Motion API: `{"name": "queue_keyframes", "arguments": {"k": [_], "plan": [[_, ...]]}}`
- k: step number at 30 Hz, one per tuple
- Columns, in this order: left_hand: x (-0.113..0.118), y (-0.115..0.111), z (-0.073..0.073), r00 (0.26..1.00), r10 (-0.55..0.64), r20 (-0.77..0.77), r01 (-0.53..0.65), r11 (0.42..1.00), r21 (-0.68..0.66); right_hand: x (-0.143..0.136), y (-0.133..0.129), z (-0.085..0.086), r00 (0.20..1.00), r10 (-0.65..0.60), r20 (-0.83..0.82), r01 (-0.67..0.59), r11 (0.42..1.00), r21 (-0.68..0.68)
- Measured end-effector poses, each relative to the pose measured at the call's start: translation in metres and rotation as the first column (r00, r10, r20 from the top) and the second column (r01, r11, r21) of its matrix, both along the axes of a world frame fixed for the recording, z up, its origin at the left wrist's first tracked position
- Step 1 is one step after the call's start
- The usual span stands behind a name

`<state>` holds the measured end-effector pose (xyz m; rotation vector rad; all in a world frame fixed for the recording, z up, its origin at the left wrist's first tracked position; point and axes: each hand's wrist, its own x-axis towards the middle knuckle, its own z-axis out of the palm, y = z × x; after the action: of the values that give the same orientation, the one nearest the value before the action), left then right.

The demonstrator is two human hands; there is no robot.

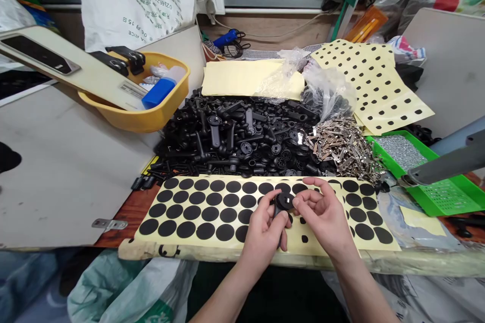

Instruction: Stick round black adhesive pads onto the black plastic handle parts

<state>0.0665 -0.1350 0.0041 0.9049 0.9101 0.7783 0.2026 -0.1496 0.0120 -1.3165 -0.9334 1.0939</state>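
While the left fingers (279, 221) clamp the black part (277, 209), its disc (284, 201) touches the right fingers (304, 211), their grip unclear.

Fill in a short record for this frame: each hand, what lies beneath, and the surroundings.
Left hand: grips a black part with a round head
Right hand: thumb tip at the round head's edge; firm hold unclear
Beneath: pale yellow sheet with rows of large black discs
Beyond the sheet: heap of black parts; metal clips to its right
Far right: green tray holding small silvery pieces
Left: yellow basin with a blue item inside
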Motion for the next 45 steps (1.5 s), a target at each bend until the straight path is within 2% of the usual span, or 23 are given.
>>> {"name": "queue_keyframes", "arguments": {"k": [12, 32, 45], "plan": [[0.0020, -0.0008, -0.0011, 1.000, 0.004, -0.014, -0.004, 1.000, -0.004, -0.0009, -0.0003, -0.0026, 1.000, -0.005, 0.031, 0.005, 1.000, 0.020], [0.0025, -0.0009, -0.0033, 1.000, 0.005, -0.025, -0.005, 1.000, -0.006, 0.0038, -0.0006, -0.0066, 0.997, 0.063, 0.045, -0.064, 0.997, 0.037], [0.0034, -0.0022, -0.0015, 0.999, 0.023, -0.036, -0.023, 1.000, 0.000, -0.0042, -0.0037, -0.0072, 0.999, -0.036, 0.029, 0.035, 0.998, 0.044]]}}
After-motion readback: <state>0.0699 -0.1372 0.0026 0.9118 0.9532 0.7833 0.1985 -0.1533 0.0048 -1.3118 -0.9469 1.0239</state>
